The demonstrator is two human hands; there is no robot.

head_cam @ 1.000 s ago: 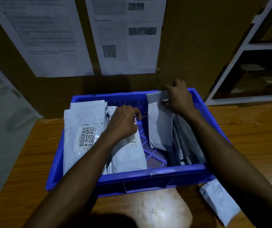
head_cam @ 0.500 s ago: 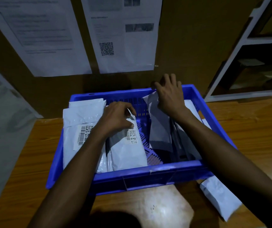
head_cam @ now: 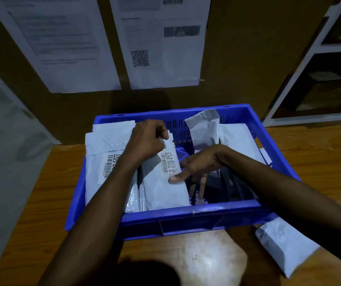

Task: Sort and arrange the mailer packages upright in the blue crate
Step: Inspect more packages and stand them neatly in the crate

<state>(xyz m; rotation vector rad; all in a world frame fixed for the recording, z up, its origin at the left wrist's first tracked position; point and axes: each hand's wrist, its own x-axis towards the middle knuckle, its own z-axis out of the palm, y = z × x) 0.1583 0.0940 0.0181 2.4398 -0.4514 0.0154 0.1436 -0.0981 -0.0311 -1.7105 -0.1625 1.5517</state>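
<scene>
The right hand was open with its fingers spread, and the thumb touched a white mailer in the blue crate. The left hand pinched the top edge of this mailer. Nearest, a loose mailer of smooth plastic lay on the wooden table, outside the crate. Inside, flat labelled mailers leaned at the left and dark mailers at the right. Two pale mailers stood by the perforated back wall.

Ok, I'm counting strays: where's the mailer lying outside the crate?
In the head view, the stray mailer lies on the wooden table at lower right, just off the near right corner of the blue crate.
</scene>
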